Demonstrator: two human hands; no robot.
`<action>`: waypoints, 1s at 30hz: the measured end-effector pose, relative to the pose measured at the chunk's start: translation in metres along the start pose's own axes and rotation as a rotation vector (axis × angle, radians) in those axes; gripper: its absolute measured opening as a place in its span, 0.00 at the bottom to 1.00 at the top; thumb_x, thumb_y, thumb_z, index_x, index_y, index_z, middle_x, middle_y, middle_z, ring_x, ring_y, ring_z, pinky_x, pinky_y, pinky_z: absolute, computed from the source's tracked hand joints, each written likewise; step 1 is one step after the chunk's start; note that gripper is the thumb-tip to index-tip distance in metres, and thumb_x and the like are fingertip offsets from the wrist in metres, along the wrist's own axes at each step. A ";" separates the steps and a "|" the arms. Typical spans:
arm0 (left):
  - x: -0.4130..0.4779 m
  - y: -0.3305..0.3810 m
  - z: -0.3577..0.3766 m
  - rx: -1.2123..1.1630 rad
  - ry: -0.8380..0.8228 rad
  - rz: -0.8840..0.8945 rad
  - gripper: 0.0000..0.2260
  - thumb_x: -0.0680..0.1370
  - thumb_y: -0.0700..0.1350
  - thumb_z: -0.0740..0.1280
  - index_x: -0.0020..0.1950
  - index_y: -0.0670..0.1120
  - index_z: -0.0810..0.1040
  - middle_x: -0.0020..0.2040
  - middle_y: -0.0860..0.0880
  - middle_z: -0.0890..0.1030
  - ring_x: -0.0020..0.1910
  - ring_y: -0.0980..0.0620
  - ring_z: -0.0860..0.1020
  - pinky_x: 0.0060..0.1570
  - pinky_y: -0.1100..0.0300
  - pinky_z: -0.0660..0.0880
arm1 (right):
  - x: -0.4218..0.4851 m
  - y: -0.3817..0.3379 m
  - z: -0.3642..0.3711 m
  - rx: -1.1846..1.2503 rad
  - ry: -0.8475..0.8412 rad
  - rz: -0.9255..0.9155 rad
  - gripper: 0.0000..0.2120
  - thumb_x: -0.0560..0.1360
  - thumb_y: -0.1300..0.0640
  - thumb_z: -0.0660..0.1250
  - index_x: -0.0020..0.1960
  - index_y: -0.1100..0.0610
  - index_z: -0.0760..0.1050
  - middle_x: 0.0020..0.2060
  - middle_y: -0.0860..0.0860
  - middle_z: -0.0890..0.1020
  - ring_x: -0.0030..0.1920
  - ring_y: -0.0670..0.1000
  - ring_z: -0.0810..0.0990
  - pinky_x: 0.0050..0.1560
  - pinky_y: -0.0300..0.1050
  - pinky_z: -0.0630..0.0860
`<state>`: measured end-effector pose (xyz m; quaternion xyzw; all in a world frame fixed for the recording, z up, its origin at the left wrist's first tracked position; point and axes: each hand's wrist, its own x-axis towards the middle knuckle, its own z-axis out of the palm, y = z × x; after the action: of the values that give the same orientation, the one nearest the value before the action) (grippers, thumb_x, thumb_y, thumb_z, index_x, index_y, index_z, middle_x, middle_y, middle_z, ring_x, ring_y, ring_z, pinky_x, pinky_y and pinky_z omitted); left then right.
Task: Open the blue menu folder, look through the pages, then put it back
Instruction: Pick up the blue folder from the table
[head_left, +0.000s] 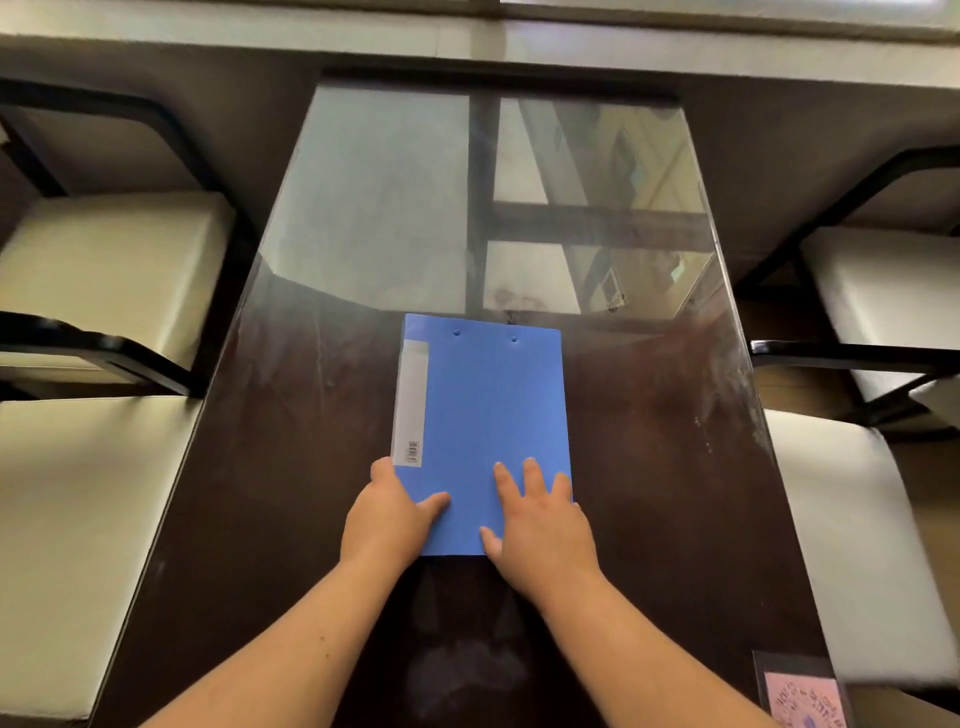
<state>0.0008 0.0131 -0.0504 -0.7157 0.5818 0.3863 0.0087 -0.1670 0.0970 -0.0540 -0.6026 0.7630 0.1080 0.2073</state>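
The blue menu folder (488, 415) lies closed and flat on the dark glass-topped table (291, 467), its grey spine label along the left side. My left hand (387, 514) grips the folder's near left corner, thumb on the cover and fingers at the edge. My right hand (540, 525) rests flat on the near right part of the cover with its fingers spread.
Cream-cushioned chairs with black frames stand on both sides: two at the left (104, 270) and two at the right (883, 291). A pink printed card in a stand (802, 699) sits at the table's near right corner. A pale ledge (467, 47) runs behind the table.
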 end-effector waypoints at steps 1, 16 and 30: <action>0.001 0.000 0.000 -0.044 -0.002 -0.011 0.25 0.79 0.56 0.73 0.68 0.46 0.67 0.64 0.43 0.82 0.51 0.43 0.80 0.46 0.51 0.77 | -0.001 0.000 0.000 0.001 0.002 0.005 0.39 0.79 0.35 0.61 0.83 0.48 0.52 0.82 0.59 0.59 0.72 0.69 0.64 0.62 0.63 0.78; -0.001 0.023 -0.044 -0.530 0.145 0.265 0.11 0.86 0.51 0.64 0.69 0.55 0.74 0.53 0.61 0.83 0.47 0.64 0.83 0.32 0.73 0.77 | 0.008 0.039 -0.050 1.220 -0.042 0.483 0.23 0.82 0.43 0.66 0.69 0.57 0.72 0.53 0.54 0.86 0.39 0.56 0.88 0.36 0.56 0.86; -0.057 0.078 -0.139 0.035 0.257 0.602 0.61 0.52 0.86 0.66 0.77 0.78 0.35 0.61 0.54 0.64 0.47 0.51 0.75 0.45 0.50 0.82 | -0.025 0.047 -0.178 1.702 0.306 -0.053 0.13 0.87 0.61 0.61 0.65 0.47 0.77 0.52 0.54 0.90 0.33 0.63 0.87 0.27 0.50 0.85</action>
<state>0.0092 -0.0295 0.1133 -0.5540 0.7703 0.2679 -0.1670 -0.2402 0.0573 0.1115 -0.2677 0.5896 -0.5873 0.4856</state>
